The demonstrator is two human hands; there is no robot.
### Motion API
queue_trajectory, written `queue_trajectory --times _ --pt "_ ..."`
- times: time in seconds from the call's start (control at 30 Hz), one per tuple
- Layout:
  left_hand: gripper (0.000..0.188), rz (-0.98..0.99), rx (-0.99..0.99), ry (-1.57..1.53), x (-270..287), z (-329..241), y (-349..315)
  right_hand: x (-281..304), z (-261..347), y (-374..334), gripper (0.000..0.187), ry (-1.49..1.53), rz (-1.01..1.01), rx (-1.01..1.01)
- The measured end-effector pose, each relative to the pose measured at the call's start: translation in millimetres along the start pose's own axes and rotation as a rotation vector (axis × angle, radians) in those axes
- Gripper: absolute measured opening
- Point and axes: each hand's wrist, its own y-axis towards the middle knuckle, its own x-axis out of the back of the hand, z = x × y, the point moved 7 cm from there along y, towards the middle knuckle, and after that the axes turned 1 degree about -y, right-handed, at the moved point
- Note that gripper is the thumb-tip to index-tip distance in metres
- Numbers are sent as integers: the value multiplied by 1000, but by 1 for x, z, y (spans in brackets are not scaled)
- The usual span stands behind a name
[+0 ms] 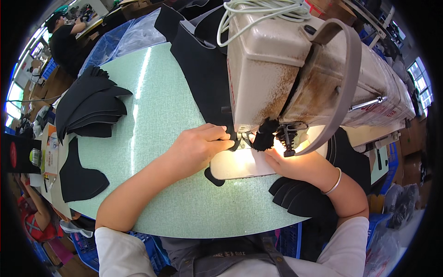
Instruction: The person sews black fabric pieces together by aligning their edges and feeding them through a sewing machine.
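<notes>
A beige sewing machine [272,60] with rust-brown stains stands over a brightly lit pale machine bed [244,168]. My left hand [198,145] is closed, its fingers pinching the edge of black fabric just left of the presser foot [242,145]. A long black fabric strip [203,78] runs from there up the table's far side. On the other side of the foot is my right hand [297,161], its fingertips lost behind the machine parts and in glare; what it touches cannot be made out. A small rounded black piece [213,178] shows at the bed's left corner.
Stacked black cut pieces [92,106] lie at the left of the green table [157,203], with a single piece [80,177] nearer me. More black pieces [300,198] sit under my right forearm. Pale cord [258,11] coils atop the machine. Another person [67,44] works far left.
</notes>
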Motion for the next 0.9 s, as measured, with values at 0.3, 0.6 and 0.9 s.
queue_trajectory --times 0.3,0.6,0.9 --pt "23 -9 92 -14 -2 -2 0 7 11 6 26 -29 -34 77" --pt "26 8 120 -3 -2 -2 -2 8 11 8 24 -12 -6 58" --pt "31 44 182 -50 -6 1 2 -14 -3 -3 22 51 -65 31"
